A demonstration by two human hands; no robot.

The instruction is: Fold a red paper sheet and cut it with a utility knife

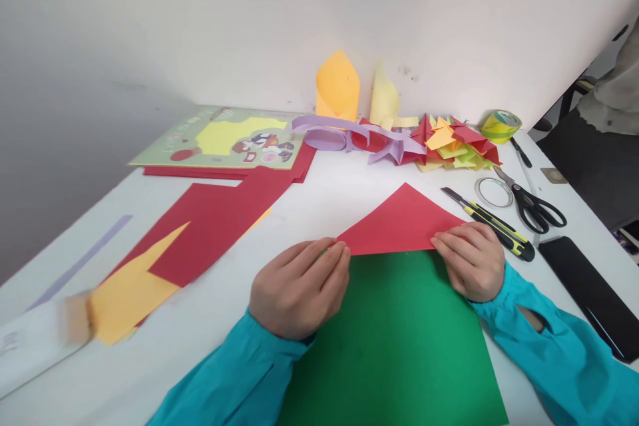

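Between my two hands is a red sheet of paper (399, 223) folded into a triangle, its point facing away from me. My left hand (302, 286) pinches its left corner. At the right corner, the fingers of my right hand (472, 259) are closed on the same sheet. Below it, a green sheet (399, 339) covers the table in front of me, and the triangle's near edge lies over its far part. Both thumbs are mostly hidden from view.
Right: a utility knife (492, 223), scissors (536, 206), clear tape roll (494, 192), black case (592, 296). Behind: folded paper pieces (456, 143), purple strips (327, 140), yellow tape (500, 125). Left: red paper (214, 233), orange paper (130, 299), a paper pad (224, 136). A person's sleeve (614, 86) shows far right.
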